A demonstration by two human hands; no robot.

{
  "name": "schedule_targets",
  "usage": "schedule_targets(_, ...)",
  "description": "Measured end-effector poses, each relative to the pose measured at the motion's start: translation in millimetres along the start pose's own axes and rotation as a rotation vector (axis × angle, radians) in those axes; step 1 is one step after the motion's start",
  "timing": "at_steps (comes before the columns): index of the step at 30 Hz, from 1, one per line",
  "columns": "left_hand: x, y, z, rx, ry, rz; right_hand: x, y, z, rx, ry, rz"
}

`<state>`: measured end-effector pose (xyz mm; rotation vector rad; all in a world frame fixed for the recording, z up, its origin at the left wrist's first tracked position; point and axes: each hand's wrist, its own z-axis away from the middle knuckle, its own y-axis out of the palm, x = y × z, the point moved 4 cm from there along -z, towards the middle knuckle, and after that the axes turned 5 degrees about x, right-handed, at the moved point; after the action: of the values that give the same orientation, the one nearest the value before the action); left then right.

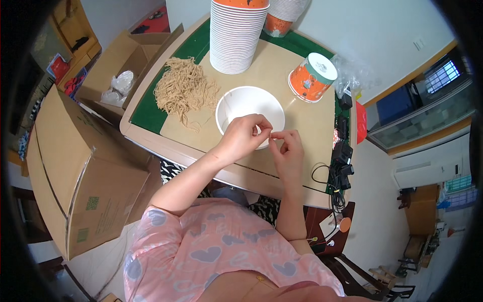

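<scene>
My left hand [245, 135] and my right hand [289, 153] meet over the near right rim of a white paper bucket [250, 100], whose open mouth faces up. Both hands are closed, thumb and fingertips pinched close together. Whatever lies between the fingertips is too small to make out. A thin line runs down the bucket's inner left wall. Left of the bucket lies a loose heap of tan string [182, 89]. Behind it rises a tall stack of nested white-rimmed paper buckets [234, 40]. An orange printed bucket [308, 83] stands upside down at the right.
A second bucket stack [279, 22] and a clear plastic bag [354, 70] sit at the table's back. Black adapters and cables [342, 156] line the right edge. Large cardboard boxes [100, 186] stand left of the table [146, 143]. A dark chair [347, 241] is at the lower right.
</scene>
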<state>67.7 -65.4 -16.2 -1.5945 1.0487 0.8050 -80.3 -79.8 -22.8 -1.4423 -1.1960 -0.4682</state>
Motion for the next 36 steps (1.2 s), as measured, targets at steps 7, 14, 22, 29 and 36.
schedule_targets(7, 8, -2, -2, -0.037, -0.005, 0.023, -3, 10, -6, 0.07, 0.072, -0.062)
schedule_targets(14, 6, -7, -2, -0.049, -0.004, -0.012, -18, 16, -5, 0.025, 0.133, -0.212)
schedule_targets(22, 4, -6, -2, -0.023, -0.052, 0.017, -15, 11, 2, -0.101, 0.097, -0.081)
schedule_targets(29, 2, -5, 0, -0.026, -0.036, 0.006, -18, 14, 1, -0.129, 0.001, -0.132)
schedule_targets(36, 4, -1, 3, -0.019, -0.024, 0.019, -19, 13, 7, -0.16, 0.096, -0.207)
